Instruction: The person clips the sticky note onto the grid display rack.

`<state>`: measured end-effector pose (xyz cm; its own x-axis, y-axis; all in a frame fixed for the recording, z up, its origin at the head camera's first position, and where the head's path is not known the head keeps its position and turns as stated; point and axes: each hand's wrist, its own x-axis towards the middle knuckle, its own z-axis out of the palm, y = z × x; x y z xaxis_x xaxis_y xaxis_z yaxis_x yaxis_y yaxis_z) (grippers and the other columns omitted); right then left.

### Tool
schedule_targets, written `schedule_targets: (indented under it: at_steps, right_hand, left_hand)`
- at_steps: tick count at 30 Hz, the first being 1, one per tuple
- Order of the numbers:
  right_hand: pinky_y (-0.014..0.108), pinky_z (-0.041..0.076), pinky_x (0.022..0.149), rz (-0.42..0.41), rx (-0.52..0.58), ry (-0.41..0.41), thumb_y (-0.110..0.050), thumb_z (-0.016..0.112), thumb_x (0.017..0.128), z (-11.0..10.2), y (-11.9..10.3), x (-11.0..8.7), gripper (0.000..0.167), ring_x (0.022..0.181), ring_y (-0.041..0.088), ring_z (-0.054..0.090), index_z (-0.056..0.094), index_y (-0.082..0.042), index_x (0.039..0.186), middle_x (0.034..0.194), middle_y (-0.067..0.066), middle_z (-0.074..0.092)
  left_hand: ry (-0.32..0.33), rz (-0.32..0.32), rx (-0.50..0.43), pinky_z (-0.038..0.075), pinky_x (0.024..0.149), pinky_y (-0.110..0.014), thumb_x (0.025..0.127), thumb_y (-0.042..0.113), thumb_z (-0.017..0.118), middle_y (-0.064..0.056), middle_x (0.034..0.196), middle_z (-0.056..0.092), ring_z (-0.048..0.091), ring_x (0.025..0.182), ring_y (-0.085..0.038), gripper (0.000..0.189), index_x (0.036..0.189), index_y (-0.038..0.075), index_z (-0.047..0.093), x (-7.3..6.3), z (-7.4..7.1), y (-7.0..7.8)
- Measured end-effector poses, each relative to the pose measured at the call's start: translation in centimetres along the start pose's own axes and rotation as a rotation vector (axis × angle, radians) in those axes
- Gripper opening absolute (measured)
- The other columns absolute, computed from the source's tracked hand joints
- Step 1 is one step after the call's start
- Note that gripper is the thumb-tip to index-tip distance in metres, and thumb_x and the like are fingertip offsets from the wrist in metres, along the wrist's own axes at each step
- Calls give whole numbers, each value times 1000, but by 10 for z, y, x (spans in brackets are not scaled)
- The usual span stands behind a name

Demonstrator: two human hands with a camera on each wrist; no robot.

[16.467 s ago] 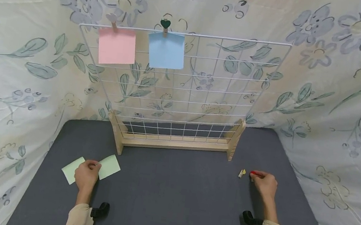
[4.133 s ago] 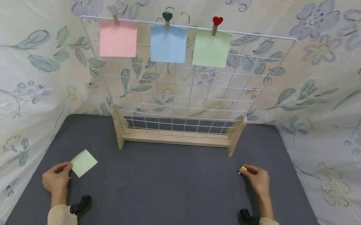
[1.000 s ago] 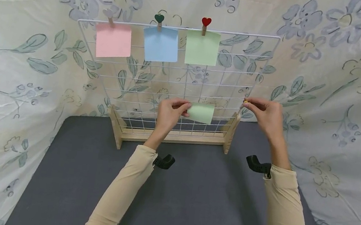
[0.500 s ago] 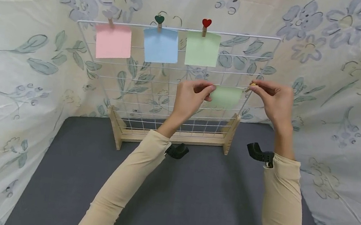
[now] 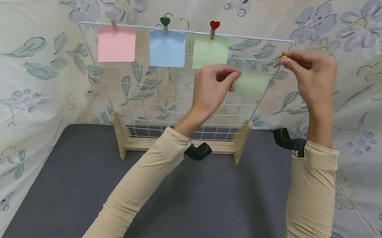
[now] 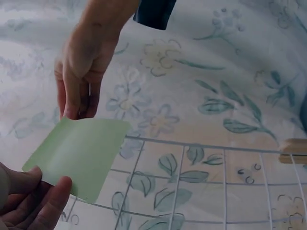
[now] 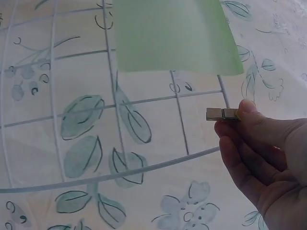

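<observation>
Between thumb and fingers, my left hand (image 5: 213,87) pinches a green paper note (image 5: 251,84) by its left edge, in front of the wire grid's upper right. In the left wrist view the same note (image 6: 79,155) bends slightly. My right hand (image 5: 314,77), near the grid's top right corner, pinches a small wooden clothespin (image 7: 221,114) with a yellow ornament (image 5: 284,58). The clothespin is apart from the note. Along the top wire of the white grid (image 5: 185,104) hang a pink note (image 5: 116,45), a blue note (image 5: 167,48) and another green note (image 5: 210,51), each under a clothespin.
A wooden stand (image 5: 172,148) holds the grid upright on the dark grey table (image 5: 164,212). The pegs carry a green heart (image 5: 165,21) and a red heart (image 5: 215,25). Floral cloth (image 5: 17,92) surrounds the table at the back and sides.
Seconds ago the left hand was at the table's left and the right at its right. Both have risen to the grid's upper right with note and clothespin. Earlier, the hanging green note was added.
</observation>
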<state>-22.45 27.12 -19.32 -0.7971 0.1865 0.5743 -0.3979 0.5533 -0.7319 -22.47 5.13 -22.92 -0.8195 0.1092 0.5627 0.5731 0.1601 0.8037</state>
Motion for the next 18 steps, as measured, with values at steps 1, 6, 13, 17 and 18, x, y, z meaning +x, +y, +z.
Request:
schedule_targets:
  at_steps: [1, 6, 13, 17, 18]
  right_hand:
    - [13, 54, 82, -5, 2, -5, -16, 75, 84, -1, -2, 3, 23, 82, -3, 66, 77, -5, 104, 94, -6, 75]
    - [15, 55, 86, -49, 23, -43, -13, 75, 85, -4, -10, 18, 21, 82, -3, 67, 77, -2, 102, 90, -8, 74]
    - [20, 50, 98, -70, -32, -149, -15, 73, 87, -9, -32, 38, 27, 82, -3, 65, 74, 3, 107, 82, -21, 68]
    - [23, 46, 104, -60, -91, -213, -21, 72, 88, -8, -46, 51, 31, 84, -5, 63, 73, 0, 110, 83, -21, 68]
    - [24, 46, 105, -58, -99, -233, -21, 72, 88, -8, -48, 54, 31, 85, -4, 64, 73, 0, 111, 85, -19, 69]
  left_hand:
    - [8, 5, 6, 53, 58, -19, 93, 8, 68, -11, 76, 71, 65, 60, -16, 14, 97, -2, 76, 1, 0, 2]
    - [50, 39, 39, 49, 55, -19, 93, 8, 68, -10, 74, 71, 64, 57, -16, 13, 95, -2, 76, 10, 3, 5]
    - [50, -23, 51, 52, 57, -19, 92, 10, 69, -9, 81, 73, 65, 57, -16, 14, 98, 0, 77, 24, 7, 7]
    - [49, -56, 51, 55, 58, -19, 92, 11, 70, -7, 83, 74, 66, 57, -14, 14, 99, 2, 77, 33, 8, 11]
    - [53, -57, 49, 55, 58, -19, 92, 11, 70, -7, 83, 75, 66, 56, -14, 13, 98, 2, 78, 36, 8, 12]
